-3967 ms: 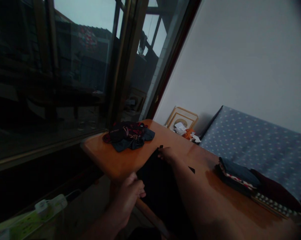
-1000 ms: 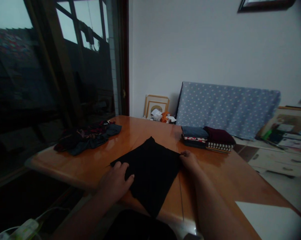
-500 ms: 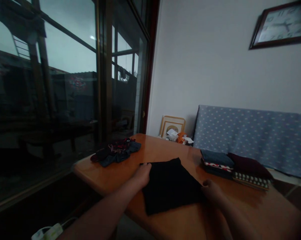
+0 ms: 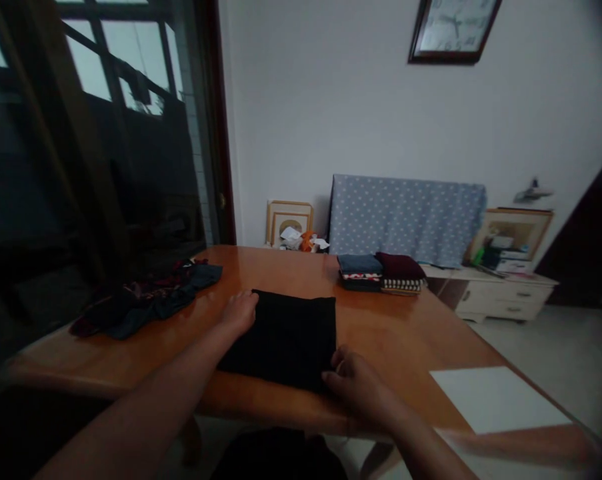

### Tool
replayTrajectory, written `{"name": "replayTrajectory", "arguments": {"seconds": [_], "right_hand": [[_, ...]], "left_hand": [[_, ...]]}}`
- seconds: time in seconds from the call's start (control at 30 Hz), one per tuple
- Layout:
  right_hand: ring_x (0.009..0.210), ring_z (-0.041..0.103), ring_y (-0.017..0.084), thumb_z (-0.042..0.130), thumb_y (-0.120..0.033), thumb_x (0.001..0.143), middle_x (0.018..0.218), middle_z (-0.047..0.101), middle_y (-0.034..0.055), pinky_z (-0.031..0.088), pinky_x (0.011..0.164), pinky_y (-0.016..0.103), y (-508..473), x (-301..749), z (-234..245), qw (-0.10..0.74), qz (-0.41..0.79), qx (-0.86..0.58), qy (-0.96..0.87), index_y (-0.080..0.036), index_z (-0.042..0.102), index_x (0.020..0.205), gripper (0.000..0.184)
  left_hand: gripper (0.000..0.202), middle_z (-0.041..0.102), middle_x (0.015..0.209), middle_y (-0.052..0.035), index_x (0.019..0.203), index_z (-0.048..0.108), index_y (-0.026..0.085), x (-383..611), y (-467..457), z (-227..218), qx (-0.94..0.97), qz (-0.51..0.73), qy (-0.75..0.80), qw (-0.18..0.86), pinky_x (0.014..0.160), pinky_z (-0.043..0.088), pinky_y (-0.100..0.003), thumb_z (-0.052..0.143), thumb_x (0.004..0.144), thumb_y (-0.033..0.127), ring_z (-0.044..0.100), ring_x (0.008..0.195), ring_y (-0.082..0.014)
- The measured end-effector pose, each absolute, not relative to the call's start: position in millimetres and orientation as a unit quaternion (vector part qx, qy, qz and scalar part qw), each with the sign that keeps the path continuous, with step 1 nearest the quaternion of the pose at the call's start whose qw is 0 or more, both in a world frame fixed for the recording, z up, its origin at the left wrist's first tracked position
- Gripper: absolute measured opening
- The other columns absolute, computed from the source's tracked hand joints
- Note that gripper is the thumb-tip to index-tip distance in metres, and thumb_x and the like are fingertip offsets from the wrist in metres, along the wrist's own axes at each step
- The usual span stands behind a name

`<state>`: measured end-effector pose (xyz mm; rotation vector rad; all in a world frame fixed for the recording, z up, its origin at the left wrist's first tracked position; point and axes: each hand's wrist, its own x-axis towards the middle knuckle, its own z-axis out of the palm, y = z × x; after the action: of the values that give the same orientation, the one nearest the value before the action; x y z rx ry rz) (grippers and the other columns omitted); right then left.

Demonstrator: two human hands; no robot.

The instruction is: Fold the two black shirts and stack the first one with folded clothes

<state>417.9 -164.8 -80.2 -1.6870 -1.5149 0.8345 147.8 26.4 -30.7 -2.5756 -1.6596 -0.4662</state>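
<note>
A black cloth (image 4: 283,337) lies folded flat as a rectangle on the orange wooden table (image 4: 381,327). My left hand (image 4: 239,311) rests on its far left corner with fingers curled down on the fabric. My right hand (image 4: 353,387) pinches the near right corner of the cloth at the table's front edge. Both forearms reach in from below.
A heap of dark unfolded clothes (image 4: 148,297) lies at the table's left. A stack of folded clothes (image 4: 381,273) sits at the far right. A white sheet (image 4: 498,400) lies near the right front. Picture frames (image 4: 288,220) and a dotted blue panel (image 4: 405,217) lean on the wall.
The cloth now lies squarer and more compact than a second ago. My right hand has moved from the far right edge to the near right corner; my left hand went to the far left corner.
</note>
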Motion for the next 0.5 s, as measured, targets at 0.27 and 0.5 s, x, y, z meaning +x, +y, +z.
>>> {"name": "replayTrajectory", "arguments": {"seconds": [0.27,0.5], "right_hand": [[0.048,0.051,0.012,0.066,-0.033,0.077,0.051,0.052,-0.0038,0.039,0.049,0.023,-113.4,471.8,-61.2,0.461,0.403,-0.647,-0.454,-0.022,0.048,0.069,0.023],[0.047,0.050,0.009,0.068,-0.029,0.079,0.054,0.054,-0.0023,0.039,0.046,0.020,-56.4,486.0,-53.6,0.476,0.403,-0.661,-0.417,-0.020,0.051,0.071,0.021]], "left_hand": [[0.022,0.064,0.106,-0.0061,0.101,0.065,0.023,212.0,-46.5,-37.3,-0.918,-0.213,-0.333,-0.035,0.093,0.039,-0.038,0.045,0.097,0.031,0.055,0.104,-0.0220],[0.036,0.065,0.116,-0.0080,0.112,0.066,0.025,226.5,-73.5,-47.6,-0.945,-0.209,-0.238,-0.086,0.100,0.036,-0.043,0.060,0.088,0.052,0.054,0.113,-0.0268]]}}
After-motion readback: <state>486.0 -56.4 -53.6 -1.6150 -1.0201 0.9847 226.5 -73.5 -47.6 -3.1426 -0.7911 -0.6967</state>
